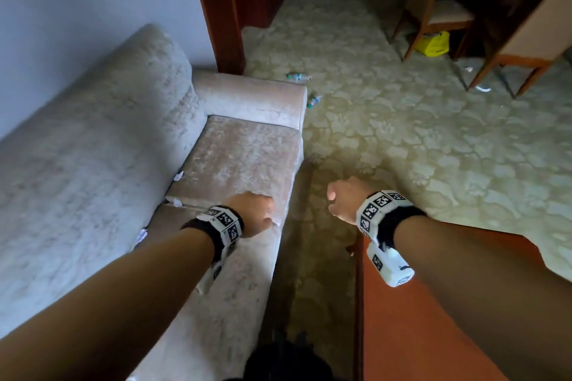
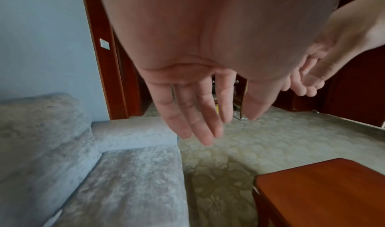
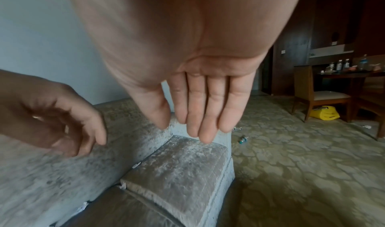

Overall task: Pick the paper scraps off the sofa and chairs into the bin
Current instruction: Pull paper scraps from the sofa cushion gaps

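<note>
Small white paper scraps lie in the sofa's seams: one [image 1: 178, 176] [image 3: 136, 164] against the backrest, one [image 1: 177, 202] [image 3: 123, 186] in the gap between the seat cushions, and a third [image 1: 141, 234] [image 3: 83, 205] nearer me. The beige sofa [image 1: 241, 151] fills the left side. My left hand [image 1: 257, 213] [image 2: 200, 123] hovers over the seat's front edge with relaxed fingers and holds nothing. My right hand [image 1: 342, 198] [image 3: 198, 115] hangs over the carpet to the sofa's right, fingers straight and empty. No bin is clearly in view.
A red-brown wooden table [image 1: 433, 303] stands close at the lower right. Two plastic bottles [image 1: 298, 76] [image 1: 314, 99] lie on the patterned carpet past the sofa arm. Wooden chairs [image 1: 439, 12] and a yellow bag [image 1: 433, 43] are at the far right. A dark object [image 1: 278, 359] sits at my feet.
</note>
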The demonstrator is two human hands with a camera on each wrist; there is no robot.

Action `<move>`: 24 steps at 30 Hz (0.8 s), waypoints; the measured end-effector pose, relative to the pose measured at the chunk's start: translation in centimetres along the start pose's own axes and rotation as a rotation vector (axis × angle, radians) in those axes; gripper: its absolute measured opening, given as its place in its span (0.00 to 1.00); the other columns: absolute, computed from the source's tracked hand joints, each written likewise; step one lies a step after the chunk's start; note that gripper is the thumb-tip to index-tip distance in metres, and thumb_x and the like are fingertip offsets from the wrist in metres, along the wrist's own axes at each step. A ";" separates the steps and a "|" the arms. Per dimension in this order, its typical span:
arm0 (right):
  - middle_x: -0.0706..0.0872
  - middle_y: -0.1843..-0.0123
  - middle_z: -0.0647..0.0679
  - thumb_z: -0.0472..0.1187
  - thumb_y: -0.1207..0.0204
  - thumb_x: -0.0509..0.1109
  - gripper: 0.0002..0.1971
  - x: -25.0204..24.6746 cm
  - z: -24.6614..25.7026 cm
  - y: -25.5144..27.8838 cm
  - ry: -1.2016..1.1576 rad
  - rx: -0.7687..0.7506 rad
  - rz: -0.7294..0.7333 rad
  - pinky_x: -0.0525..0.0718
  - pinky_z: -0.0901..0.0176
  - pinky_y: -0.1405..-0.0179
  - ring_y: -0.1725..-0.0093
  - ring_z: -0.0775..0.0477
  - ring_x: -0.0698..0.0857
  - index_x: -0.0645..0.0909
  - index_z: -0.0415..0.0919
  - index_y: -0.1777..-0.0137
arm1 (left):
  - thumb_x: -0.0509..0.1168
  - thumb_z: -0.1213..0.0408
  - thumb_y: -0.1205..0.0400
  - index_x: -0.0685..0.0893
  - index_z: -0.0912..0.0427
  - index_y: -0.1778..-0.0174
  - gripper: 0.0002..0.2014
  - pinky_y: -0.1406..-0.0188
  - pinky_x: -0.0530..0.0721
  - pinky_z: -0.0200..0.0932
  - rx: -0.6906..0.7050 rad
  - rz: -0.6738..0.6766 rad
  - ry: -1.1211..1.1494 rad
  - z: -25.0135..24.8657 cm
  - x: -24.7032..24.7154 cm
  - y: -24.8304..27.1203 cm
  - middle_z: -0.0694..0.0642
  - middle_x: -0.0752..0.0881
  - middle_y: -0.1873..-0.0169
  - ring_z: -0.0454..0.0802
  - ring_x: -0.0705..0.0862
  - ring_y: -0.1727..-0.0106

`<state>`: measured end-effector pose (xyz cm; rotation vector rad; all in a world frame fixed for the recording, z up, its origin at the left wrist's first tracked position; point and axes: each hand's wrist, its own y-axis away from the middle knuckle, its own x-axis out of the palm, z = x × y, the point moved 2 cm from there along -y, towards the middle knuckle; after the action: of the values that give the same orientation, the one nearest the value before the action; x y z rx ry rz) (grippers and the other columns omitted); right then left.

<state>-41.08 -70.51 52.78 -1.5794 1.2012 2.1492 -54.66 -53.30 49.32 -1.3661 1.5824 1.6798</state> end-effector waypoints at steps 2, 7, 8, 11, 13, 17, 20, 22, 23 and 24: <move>0.83 0.42 0.44 0.48 0.22 0.65 0.14 -1.5 1.2 -3.3 0.023 -0.034 0.019 0.85 0.46 0.46 0.46 0.40 0.84 0.80 0.48 0.38 | 0.60 0.51 0.16 0.80 0.50 0.33 0.17 0.38 0.81 0.51 -0.041 -0.025 0.036 2.3 -1.5 -1.4 0.56 0.85 0.36 0.58 0.83 0.37; 0.85 0.45 0.43 0.40 0.24 0.67 0.09 -5.5 5.2 -12.6 0.155 -0.170 0.042 0.87 0.45 0.49 0.49 0.38 0.85 0.79 0.44 0.45 | 0.62 0.52 0.16 0.79 0.44 0.32 0.16 0.39 0.82 0.49 -0.216 -0.020 0.151 8.4 -4.6 -3.7 0.48 0.87 0.40 0.54 0.83 0.37; 0.85 0.45 0.43 0.37 0.24 0.67 0.09 -6.8 6.2 -14.4 0.169 -0.206 0.027 0.87 0.45 0.48 0.49 0.38 0.85 0.79 0.43 0.45 | 0.62 0.52 0.16 0.79 0.44 0.31 0.16 0.38 0.82 0.48 -0.250 -0.030 0.163 9.8 -5.2 -4.2 0.46 0.87 0.40 0.53 0.83 0.36; 0.82 0.44 0.42 0.32 0.22 0.63 0.11 -9.9 9.4 -18.9 0.221 -0.323 -0.015 0.86 0.46 0.46 0.49 0.37 0.85 0.80 0.41 0.43 | 0.61 0.51 0.16 0.79 0.43 0.31 0.17 0.37 0.81 0.48 -0.408 -0.088 0.226 13.8 -6.4 -4.8 0.45 0.87 0.40 0.51 0.83 0.36; 0.84 0.43 0.40 0.33 0.22 0.62 0.12 -11.9 11.7 -22.2 0.251 -0.403 -0.052 0.86 0.46 0.46 0.49 0.36 0.85 0.81 0.41 0.41 | 0.61 0.51 0.16 0.79 0.42 0.31 0.16 0.38 0.82 0.48 -0.553 -0.124 0.277 16.4 -7.0 -4.7 0.46 0.87 0.40 0.52 0.83 0.36; 0.83 0.39 0.39 0.35 0.20 0.62 0.13 -15.4 16.3 -26.7 0.340 -0.604 -0.006 0.85 0.47 0.44 0.44 0.37 0.85 0.81 0.43 0.38 | 0.62 0.49 0.15 0.79 0.42 0.31 0.16 0.42 0.82 0.48 -0.758 -0.139 0.368 19.6 -8.4 -4.2 0.50 0.86 0.38 0.54 0.83 0.37; 0.82 0.35 0.39 0.38 0.19 0.63 0.14 -16.9 19.9 -29.5 0.380 -0.713 0.019 0.84 0.48 0.42 0.40 0.37 0.83 0.80 0.43 0.35 | 0.62 0.51 0.15 0.79 0.43 0.32 0.15 0.44 0.82 0.48 -0.840 -0.210 0.451 20.4 -8.6 -3.8 0.49 0.87 0.39 0.53 0.84 0.39; 0.82 0.35 0.39 0.38 0.18 0.63 0.13 -16.9 22.3 -30.4 0.448 -0.768 0.053 0.83 0.50 0.41 0.37 0.38 0.82 0.81 0.41 0.36 | 0.63 0.51 0.15 0.79 0.42 0.32 0.15 0.44 0.82 0.46 -0.879 -0.196 0.503 20.6 -8.1 -3.4 0.48 0.87 0.40 0.53 0.85 0.40; 0.82 0.33 0.39 0.38 0.17 0.63 0.13 -16.6 23.6 -30.7 0.480 -0.793 0.069 0.82 0.51 0.39 0.36 0.39 0.82 0.81 0.40 0.35 | 0.63 0.50 0.15 0.79 0.42 0.31 0.16 0.44 0.82 0.46 -0.900 -0.178 0.521 21.1 -7.6 -3.3 0.47 0.87 0.39 0.53 0.85 0.39; 0.81 0.31 0.39 0.38 0.16 0.62 0.13 -16.4 25.0 -31.0 0.503 -0.837 0.080 0.79 0.52 0.37 0.34 0.39 0.81 0.79 0.39 0.34 | 0.63 0.50 0.15 0.79 0.41 0.30 0.16 0.42 0.82 0.47 -0.923 -0.165 0.537 21.9 -7.1 -3.1 0.48 0.86 0.39 0.53 0.84 0.39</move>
<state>-33.45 -28.10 54.47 -2.5475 0.4263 2.5665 -56.69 -30.15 50.65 -2.4780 0.8328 2.1506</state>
